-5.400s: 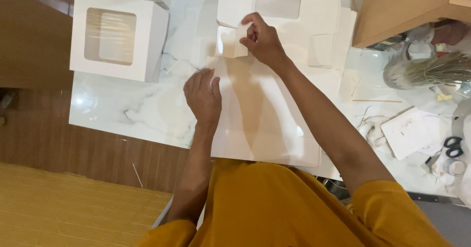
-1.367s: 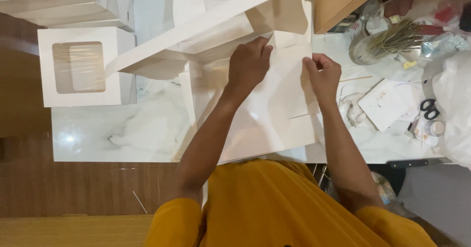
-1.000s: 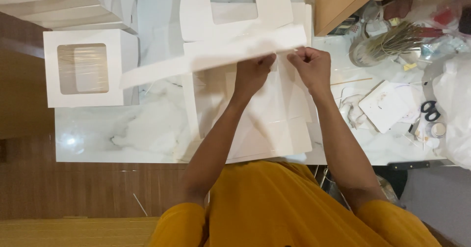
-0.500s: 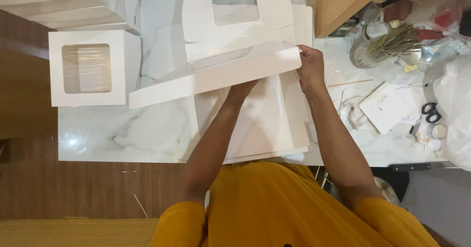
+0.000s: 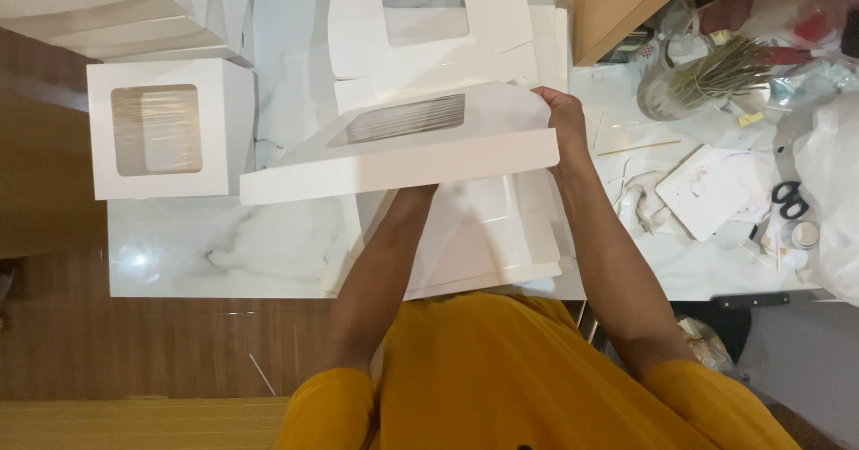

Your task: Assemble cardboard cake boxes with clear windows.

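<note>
Up off the marble table (image 5: 224, 253), a flat white windowed box blank (image 5: 403, 150) is held tilted — the right hand (image 5: 565, 119) grips its right end, fingers curled over the edge. The left hand is hidden beneath it, so its grip cannot be told. Below lies a stack of flat blanks (image 5: 483, 244) at the near edge. A folded windowed box (image 5: 165, 128) stands at the left edge — its contents cannot be made out.

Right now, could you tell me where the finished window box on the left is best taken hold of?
Grip the finished window box by its two opposite side walls, coming from above. It stands closed and square on the marble table, its film window facing up, so avoid pressing there.
</note>
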